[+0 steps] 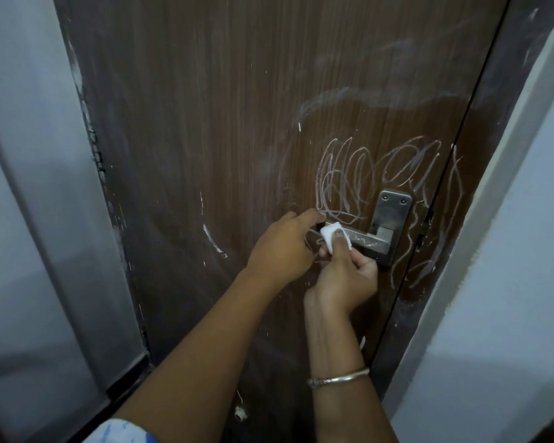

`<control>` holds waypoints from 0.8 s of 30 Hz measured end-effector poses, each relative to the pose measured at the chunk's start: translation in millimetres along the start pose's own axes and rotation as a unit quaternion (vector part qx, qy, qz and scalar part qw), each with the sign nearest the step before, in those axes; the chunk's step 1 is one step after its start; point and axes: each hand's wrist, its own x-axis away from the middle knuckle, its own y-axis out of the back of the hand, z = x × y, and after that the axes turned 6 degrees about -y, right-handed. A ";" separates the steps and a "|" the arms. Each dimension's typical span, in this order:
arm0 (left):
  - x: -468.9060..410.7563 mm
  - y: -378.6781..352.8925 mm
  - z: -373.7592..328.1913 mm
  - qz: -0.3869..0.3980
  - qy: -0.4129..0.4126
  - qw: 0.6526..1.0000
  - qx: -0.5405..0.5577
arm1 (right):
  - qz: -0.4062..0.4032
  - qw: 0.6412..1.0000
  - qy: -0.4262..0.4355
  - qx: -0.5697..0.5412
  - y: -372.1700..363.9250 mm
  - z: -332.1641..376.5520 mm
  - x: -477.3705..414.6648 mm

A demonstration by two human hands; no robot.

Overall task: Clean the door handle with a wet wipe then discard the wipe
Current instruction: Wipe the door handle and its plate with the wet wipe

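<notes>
Wipe pressed on the door handle.
The right hand (343,276) pinches the white wipe (427,237) against the metal handle (362,236); the left hand (282,247) is curled around the handle's free end, on the brown door (205,123).

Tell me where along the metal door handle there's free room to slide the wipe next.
Free: the lever stretch between the right hand and the steel backplate. Crowded: the lever's free end, where the left hand grips the brushed-metal door handle and the right thumb presses the folded white wet wipe on it.
</notes>
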 end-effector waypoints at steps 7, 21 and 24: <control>1.1 0.4 -2.5 0.008 -0.004 1.000 -0.004 | -0.001 1.000 0.000 0.009 11.4 -1.2 2.5; 4.1 -4.3 -8.4 0.010 -0.005 1.000 0.015 | -0.006 1.000 0.023 -0.015 7.0 13.5 -4.8; 5.0 -5.1 -8.3 0.008 -0.007 1.000 0.019 | -0.001 1.000 0.028 -0.005 12.0 11.9 -5.6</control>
